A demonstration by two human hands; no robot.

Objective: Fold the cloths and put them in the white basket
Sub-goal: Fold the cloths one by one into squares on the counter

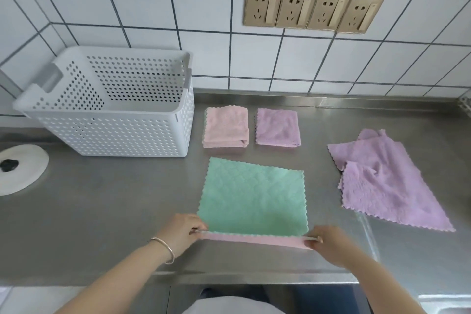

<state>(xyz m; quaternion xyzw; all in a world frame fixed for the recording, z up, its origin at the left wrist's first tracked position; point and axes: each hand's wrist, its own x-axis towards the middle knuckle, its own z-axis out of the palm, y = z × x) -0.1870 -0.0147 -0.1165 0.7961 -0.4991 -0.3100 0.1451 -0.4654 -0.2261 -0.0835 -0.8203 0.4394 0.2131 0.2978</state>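
Note:
A green cloth [254, 196] with a pink underside lies flat on the steel counter in front of me. My left hand [182, 229] pinches its near left corner and my right hand [328, 241] pinches its near right corner, with the near edge lifted so the pink side shows. Behind it rest a folded pink cloth [225, 126] and a folded purple cloth [277, 127]. An unfolded, rumpled purple cloth [382, 178] lies to the right. The white perforated basket [122, 132] stands at the back left, nothing visible inside.
The steel counter [102, 211] meets a white tiled wall with a row of gold sockets [311, 10]. A white round cover [20, 168] sits at the far left. The counter's front edge runs just below my wrists.

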